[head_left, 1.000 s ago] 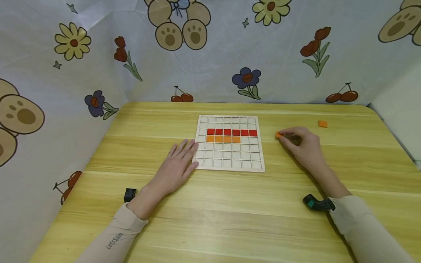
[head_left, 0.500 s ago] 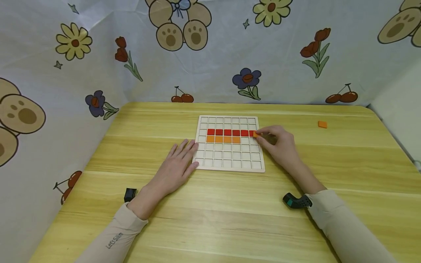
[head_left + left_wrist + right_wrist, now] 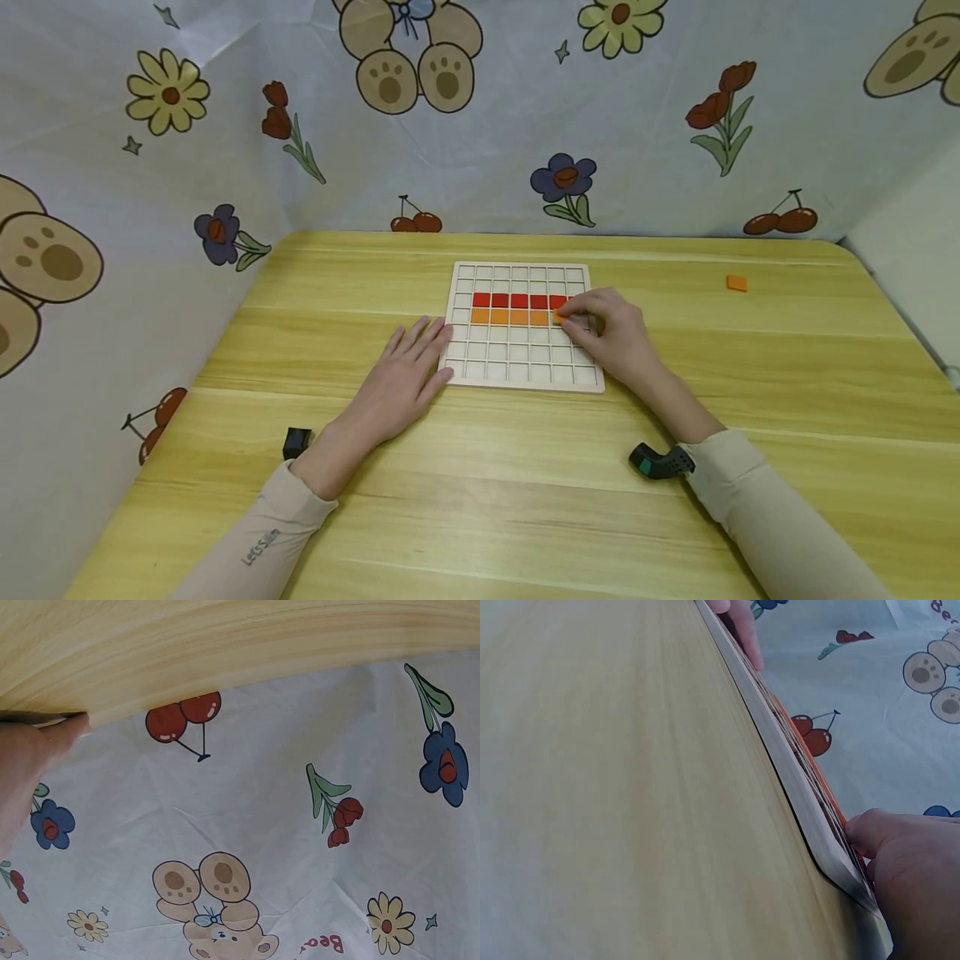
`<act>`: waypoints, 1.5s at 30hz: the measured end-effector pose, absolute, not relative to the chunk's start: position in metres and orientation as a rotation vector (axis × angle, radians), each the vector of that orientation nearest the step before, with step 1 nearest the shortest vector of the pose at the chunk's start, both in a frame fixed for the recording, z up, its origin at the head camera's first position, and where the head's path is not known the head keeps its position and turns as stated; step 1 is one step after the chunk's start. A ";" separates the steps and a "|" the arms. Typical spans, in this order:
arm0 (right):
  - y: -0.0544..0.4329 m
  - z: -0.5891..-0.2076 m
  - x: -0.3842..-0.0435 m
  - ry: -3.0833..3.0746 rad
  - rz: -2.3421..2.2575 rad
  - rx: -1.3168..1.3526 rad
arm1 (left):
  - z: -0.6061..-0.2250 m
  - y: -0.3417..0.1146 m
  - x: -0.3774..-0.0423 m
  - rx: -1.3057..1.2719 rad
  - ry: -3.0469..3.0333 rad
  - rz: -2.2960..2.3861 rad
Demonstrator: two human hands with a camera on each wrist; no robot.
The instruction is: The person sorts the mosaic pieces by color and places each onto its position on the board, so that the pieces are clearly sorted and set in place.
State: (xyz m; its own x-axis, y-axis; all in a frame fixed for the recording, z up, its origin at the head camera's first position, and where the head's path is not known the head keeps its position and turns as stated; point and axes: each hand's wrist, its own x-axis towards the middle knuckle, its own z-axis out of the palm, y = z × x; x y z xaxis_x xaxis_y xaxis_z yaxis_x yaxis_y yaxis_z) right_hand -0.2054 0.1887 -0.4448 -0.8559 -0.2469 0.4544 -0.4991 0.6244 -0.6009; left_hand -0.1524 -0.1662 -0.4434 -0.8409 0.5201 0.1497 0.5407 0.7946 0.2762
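Note:
A square wooden grid board lies on the table. One of its rows holds several red tiles, and the row just below holds several orange tiles. My right hand pinches another orange tile between thumb and fingers, at the cell right of the orange row; whether it is seated there is hidden by the fingertips. Part of the red row's right end is behind those fingers. My left hand lies flat with fingers extended, its fingertips touching the board's left edge.
A single loose orange tile lies on the wooden table at the back right. Behind the table hangs a white cloth printed with flowers, cherries and bears. Each wrist carries a black camera mount.
My right hand has carried the orange tile leftward from the table right of the board, over its right edge, to the end of the orange row. The left hand has stayed in place.

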 end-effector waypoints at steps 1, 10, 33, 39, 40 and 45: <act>0.188 -0.445 -0.206 -2.533 1.069 0.600 | -0.443 -0.166 -0.152 -0.862 -2.912 -0.479; 0.187 -0.444 -0.204 -2.514 1.002 0.661 | -0.443 -0.166 -0.152 -0.864 -2.911 -0.483; 0.192 -0.448 -0.205 -2.443 0.972 0.683 | -0.445 -0.169 -0.153 -0.866 -2.902 -0.472; 0.218 -0.447 -0.212 -2.442 0.928 0.510 | -0.445 -0.168 -0.153 -0.868 -2.897 -0.468; 0.223 -0.446 -0.214 -2.444 0.919 0.478 | -0.445 -0.168 -0.153 -0.867 -2.900 -0.467; 0.253 -0.446 -0.220 -2.450 0.888 0.343 | -0.444 -0.168 -0.153 -0.859 -2.913 -0.469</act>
